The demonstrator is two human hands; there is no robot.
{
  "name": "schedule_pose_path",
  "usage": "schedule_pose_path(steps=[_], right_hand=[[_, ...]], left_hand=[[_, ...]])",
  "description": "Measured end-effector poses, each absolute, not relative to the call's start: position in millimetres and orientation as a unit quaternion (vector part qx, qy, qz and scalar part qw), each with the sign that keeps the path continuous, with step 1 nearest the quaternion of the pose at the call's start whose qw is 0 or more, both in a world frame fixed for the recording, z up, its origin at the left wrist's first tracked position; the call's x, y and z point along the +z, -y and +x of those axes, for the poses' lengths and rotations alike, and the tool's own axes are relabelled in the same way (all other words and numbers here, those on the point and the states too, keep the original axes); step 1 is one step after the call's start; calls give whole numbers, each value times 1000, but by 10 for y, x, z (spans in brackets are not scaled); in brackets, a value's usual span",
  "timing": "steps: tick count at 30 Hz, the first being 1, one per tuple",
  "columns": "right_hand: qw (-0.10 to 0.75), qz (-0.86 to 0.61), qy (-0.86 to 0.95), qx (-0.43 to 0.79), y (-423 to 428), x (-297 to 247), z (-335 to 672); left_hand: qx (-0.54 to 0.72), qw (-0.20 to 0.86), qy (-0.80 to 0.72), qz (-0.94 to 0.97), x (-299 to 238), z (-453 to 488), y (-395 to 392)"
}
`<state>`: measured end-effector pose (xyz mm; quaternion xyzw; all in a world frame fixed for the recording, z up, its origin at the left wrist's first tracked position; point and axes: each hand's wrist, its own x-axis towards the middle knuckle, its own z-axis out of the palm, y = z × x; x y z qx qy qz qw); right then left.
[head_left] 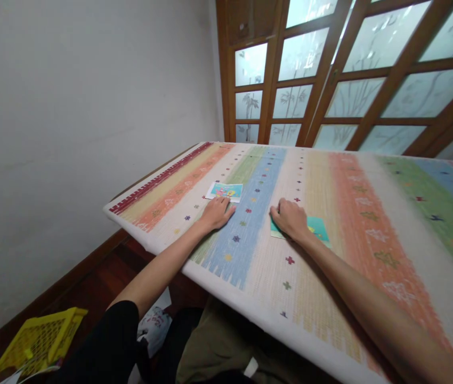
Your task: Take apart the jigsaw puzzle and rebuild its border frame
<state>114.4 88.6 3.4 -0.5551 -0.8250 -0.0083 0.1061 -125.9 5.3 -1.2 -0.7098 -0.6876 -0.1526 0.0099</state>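
My left hand [215, 213] lies flat on the striped tablecloth [330, 250], fingers stretched toward a small colourful picture card [225, 191] just beyond the fingertips. My right hand [290, 219] rests palm down on a teal card [317, 228], its fingers curled over the card's left part. Only the card's right portion and a strip at the left edge show.
The table is covered by a cloth with coloured stripes and small cross marks. A white wall is at the left and wooden doors with frosted glass [330, 80] stand behind. A yellow plastic basket [37, 341] sits on the floor at the lower left.
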Motion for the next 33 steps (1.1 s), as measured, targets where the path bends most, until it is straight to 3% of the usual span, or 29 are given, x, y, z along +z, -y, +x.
schedule_pose_path(steps=[5, 10, 16, 19, 28, 33], right_hand=[[203, -514, 833, 28, -911, 57, 790], [248, -414, 876, 10, -1119, 38, 1279], [198, -328, 923, -26, -1139, -322, 2029], [170, -349, 920, -50, -1037, -429, 2027], [216, -472, 852, -70, -1024, -243, 1610], [267, -494, 827, 32, -1191, -228, 1451]], left_hand=[[-209, 24, 690, -692, 34, -1305, -173], [-198, -36, 592, -781, -42, -768, -224], [-86, -75, 582, -805, -121, -130, -407], [-93, -68, 572, -812, -123, -126, -527], [-203, -100, 489, -842, -80, -520, -732], [-262, -115, 463, -839, -106, -555, -789]])
